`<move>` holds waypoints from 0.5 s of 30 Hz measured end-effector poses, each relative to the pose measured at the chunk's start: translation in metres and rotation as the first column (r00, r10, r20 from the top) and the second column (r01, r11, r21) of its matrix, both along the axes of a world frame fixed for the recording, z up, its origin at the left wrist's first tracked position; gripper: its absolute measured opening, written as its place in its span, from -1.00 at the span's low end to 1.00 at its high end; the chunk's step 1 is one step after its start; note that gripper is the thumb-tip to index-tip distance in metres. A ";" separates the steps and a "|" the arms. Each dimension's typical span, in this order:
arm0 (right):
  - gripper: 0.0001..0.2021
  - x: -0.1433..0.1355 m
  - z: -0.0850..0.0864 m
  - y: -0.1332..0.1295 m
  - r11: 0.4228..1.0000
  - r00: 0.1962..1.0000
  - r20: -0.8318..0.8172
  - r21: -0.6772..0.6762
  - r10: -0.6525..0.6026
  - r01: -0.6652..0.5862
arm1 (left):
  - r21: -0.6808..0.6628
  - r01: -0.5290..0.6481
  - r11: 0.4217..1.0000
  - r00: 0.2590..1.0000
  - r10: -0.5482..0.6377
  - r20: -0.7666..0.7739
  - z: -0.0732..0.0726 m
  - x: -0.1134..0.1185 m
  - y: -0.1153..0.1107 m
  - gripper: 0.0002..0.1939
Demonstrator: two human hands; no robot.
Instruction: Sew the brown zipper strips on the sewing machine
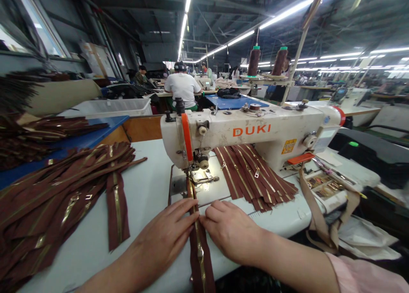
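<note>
A brown zipper strip [200, 252] with gold teeth runs from under the needle of a white sewing machine [217, 129] toward me. My left hand [162, 229] lies on its left side, fingertips pressed on the tape just in front of the metal plate [212, 186]. My right hand [228, 227] is closed, its thumb and fingers pinching the strip's right edge. A fan of brown zippers [252, 175] lies behind and right of my hands, under the machine arm. At the left is a big heap of similar zippers [64, 199].
A tray of small metal parts [326, 186] sits at the table's right, with a tan strap [311, 207] hanging beside it. More zippers [47, 131] rest on a blue surface at the left. A person in a white shirt [183, 87] sits farther back.
</note>
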State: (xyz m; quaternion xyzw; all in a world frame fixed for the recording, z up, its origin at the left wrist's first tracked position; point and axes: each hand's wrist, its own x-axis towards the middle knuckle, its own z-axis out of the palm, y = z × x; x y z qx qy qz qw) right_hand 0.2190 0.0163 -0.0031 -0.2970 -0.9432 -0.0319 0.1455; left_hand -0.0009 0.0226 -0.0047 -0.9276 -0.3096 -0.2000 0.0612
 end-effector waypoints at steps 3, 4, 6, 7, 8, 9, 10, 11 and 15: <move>-0.87 0.000 0.002 0.000 1.000 1.000 0.021 0.017 0.022 -0.022 | 0.016 0.021 1.000 0.999 -0.021 -0.027 -0.001 -0.002 0.002 -0.67; -0.88 0.000 0.002 0.000 0.999 0.999 0.023 0.021 0.025 -0.026 | 0.021 0.026 0.999 0.999 -0.026 -0.034 -0.001 -0.003 0.002 -0.67; -0.88 -0.001 0.002 0.000 0.999 0.999 0.023 0.023 0.029 -0.030 | 0.032 0.036 0.999 0.998 -0.035 -0.043 0.000 -0.002 0.003 -0.67; -0.88 -0.001 0.002 0.000 0.999 0.999 0.023 0.021 0.029 -0.030 | 0.034 0.037 0.999 0.998 -0.035 -0.046 0.001 -0.002 0.002 -0.67; -0.88 -0.001 0.002 0.000 0.999 0.999 0.023 0.019 0.029 -0.029 | 0.033 0.033 0.999 0.998 -0.032 -0.047 0.001 -0.002 0.002 -0.66; -0.88 -0.001 0.001 0.001 0.999 0.999 0.024 0.015 0.029 -0.029 | 0.031 0.029 0.999 0.999 -0.028 -0.043 0.002 -0.001 0.002 -0.66; -0.88 -0.001 0.001 0.001 0.999 0.999 0.026 0.014 0.029 -0.030 | 0.028 0.027 0.999 0.999 -0.025 -0.039 0.003 -0.001 0.001 -0.66; -0.88 -0.001 0.000 0.002 0.999 0.999 0.027 0.016 0.030 -0.031 | 0.024 0.023 0.999 0.999 -0.022 -0.036 0.003 0.000 0.001 -0.65; -0.88 -0.003 0.000 0.007 0.999 0.999 0.025 0.033 0.035 -0.036 | 0.020 0.018 1.000 1.000 -0.018 -0.016 0.004 0.000 0.004 -0.67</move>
